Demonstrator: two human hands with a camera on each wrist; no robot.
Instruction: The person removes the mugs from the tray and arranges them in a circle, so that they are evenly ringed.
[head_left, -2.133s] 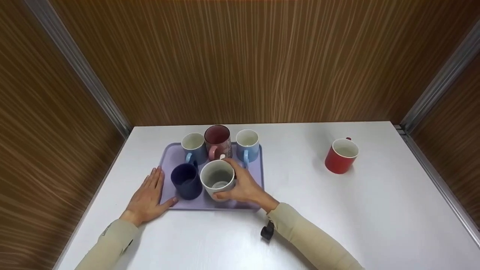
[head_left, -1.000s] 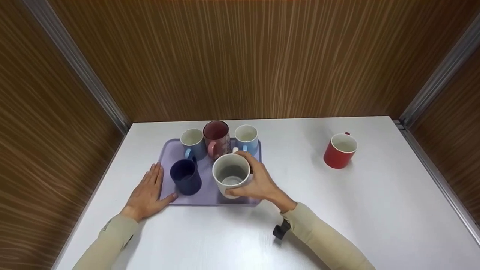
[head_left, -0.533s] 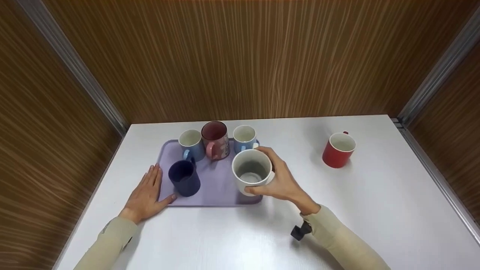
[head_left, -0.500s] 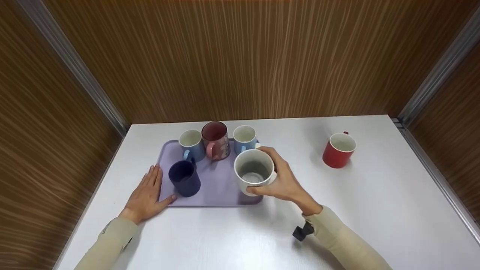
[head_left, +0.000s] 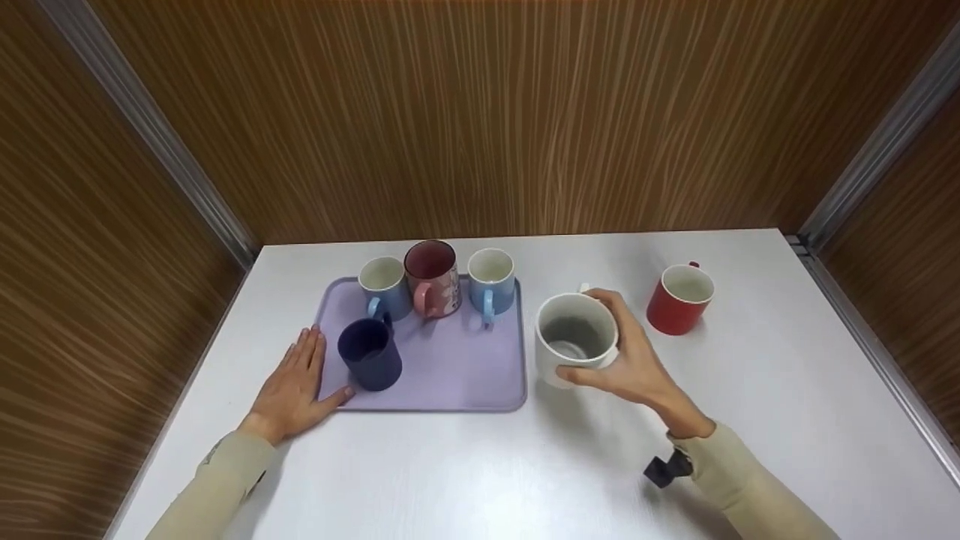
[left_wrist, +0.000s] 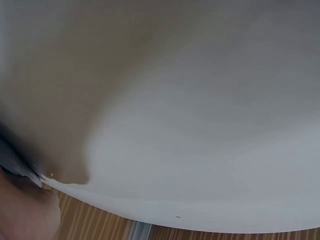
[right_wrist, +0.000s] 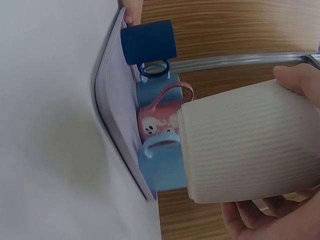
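My right hand (head_left: 630, 356) grips a white mug (head_left: 551, 367) round its side and holds it above the table, just right of the tray. Ribbed walls show on this mug (right_wrist: 250, 145) in the right wrist view. My left hand (head_left: 289, 394) lies flat at the left edge of the lilac tray (head_left: 450, 375), its thumb on the front left corner. Near that thumb stands a dark blue mug (head_left: 375, 364). Along the tray's back sit a grey-blue mug (head_left: 390, 296), a pink mug (head_left: 442, 289) and a light blue mug (head_left: 491, 292).
A red mug (head_left: 675, 307) with a white inside stands on the white table (head_left: 465, 480), right of my right hand. Wood-grain panels (head_left: 525, 120) close in the back and both sides. A small black device (head_left: 667, 469) hangs at my right wrist.
My right hand has lifted the white mug off the tray and carried it right, past the tray's right edge. The left hand has stayed in place.
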